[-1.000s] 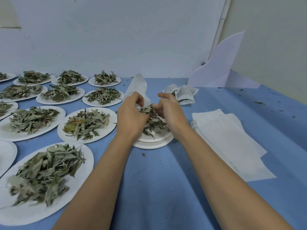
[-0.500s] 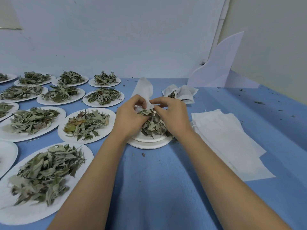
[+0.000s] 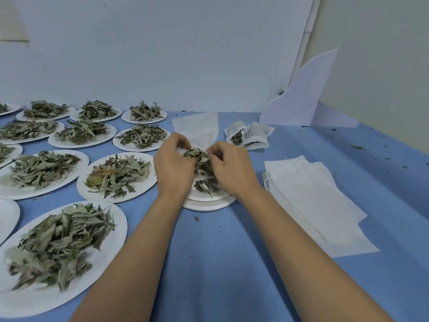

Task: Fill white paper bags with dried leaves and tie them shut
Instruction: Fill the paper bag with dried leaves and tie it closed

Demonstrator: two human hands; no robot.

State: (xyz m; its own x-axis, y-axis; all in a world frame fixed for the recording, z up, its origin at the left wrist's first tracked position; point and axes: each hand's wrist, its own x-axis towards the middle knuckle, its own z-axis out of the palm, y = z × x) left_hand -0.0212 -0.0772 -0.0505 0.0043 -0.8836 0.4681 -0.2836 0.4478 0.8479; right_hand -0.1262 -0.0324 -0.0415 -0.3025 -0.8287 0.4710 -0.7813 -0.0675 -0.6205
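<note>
To the left of your hands, plates (image 3: 144, 190) heaped with leaves (image 3: 116, 174) cover the desk (image 3: 220, 263). Your left hand (image 3: 173, 167) curls its fingers on the mouth of a bag (image 3: 199, 129), which stands up just beyond your knuckles. Between both hands a clump (image 3: 200, 156) of leaves sits at that mouth, above a stack (image 3: 209, 204) of two plates. Your right hand (image 3: 232, 168) pinches the clump with curled fingertips. Beyond it lie filled bags (image 3: 251, 134); to its right is a pile of flat bags (image 3: 308, 198).
</note>
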